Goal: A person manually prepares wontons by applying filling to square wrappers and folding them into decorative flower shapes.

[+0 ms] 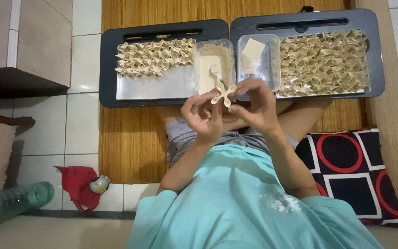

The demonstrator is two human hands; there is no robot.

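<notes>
— From the head camera looking down: how far along is the folding?

— A good way, I'd say. The right tray (375,55), upper right of the frame, is packed almost edge to edge with folded dumplings (323,62). The left tray (109,64), upper centre-left, has only its top half filled with a second batch (155,57); the lower strip of it is bare.

— And the hands?

— Both are up at the middle of the frame, just below the trays. The left hand (202,115) and right hand (254,103) pinch one wrapper (223,93) between their fingertips, each closed on a side of it. It's already gathered into a pale, four-lobed shape, so I judge this one is nearly shaped.

— What's left to use?

— A clear tub (259,60) between the trays holds square wrappers, though how many I cannot tell. Beside it, a second tub (213,64) has beige filling, with a good amount in it. So more could be made, and the left tray has room.

— And the room?

— The person sits cross-legged on a woven straw mat (130,143) laid over white floor tiles (81,124). At the lower right lies a black cushion (351,166) with red circles and white squares. Lower left, a green bottle (17,198) lies on its side, next to a red cloth (79,184) and a small round toy (100,184). A grey cupboard (28,41) fills the upper left corner.
</notes>
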